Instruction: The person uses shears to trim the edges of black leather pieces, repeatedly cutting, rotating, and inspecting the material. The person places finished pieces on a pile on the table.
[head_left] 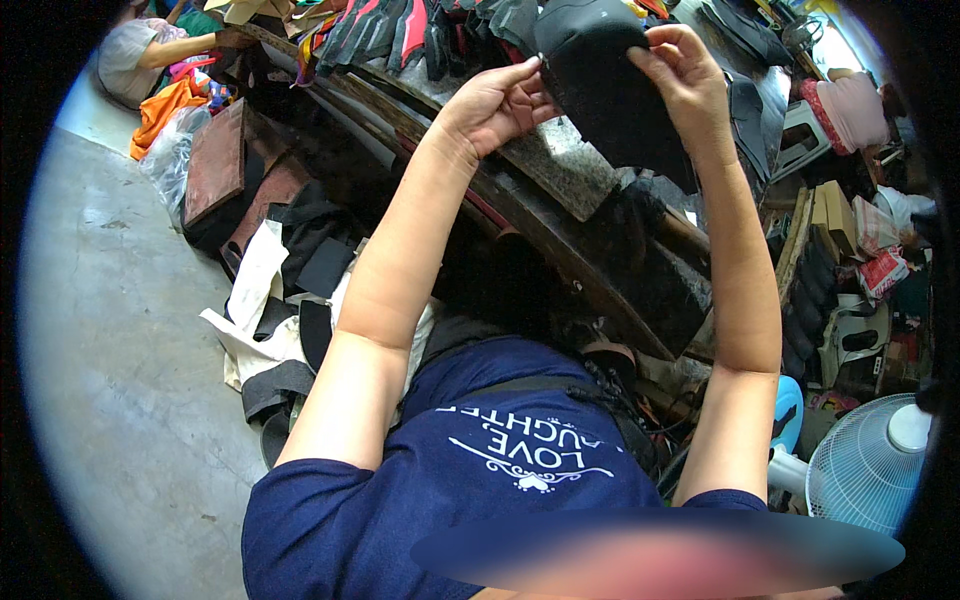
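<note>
Up at the far side of the work table, I hold up a black fabric piece (pixel 615 105) with a rounded, moulded-looking top end. It hangs down long and dark; its exact kind is unclear. My left hand (pixel 500 105) has thumb and forefinger at its left edge, while the other fingers curl loosely below. On the opposite edge, my right hand (pixel 685 80) pinches the piece between thumb and fingers. Beyond my hands lies a row of grey and black fabric pieces (pixel 400 35), some with red strips.
The dark table (pixel 620 280) slants across in front of me. Cloth scraps (pixel 265 290) are heaped at left by a brown board (pixel 215 165). A white fan (pixel 865 465) stands at right, near stacked goods. Other people (pixel 130 60) sit at far left and far right (pixel 850 110).
</note>
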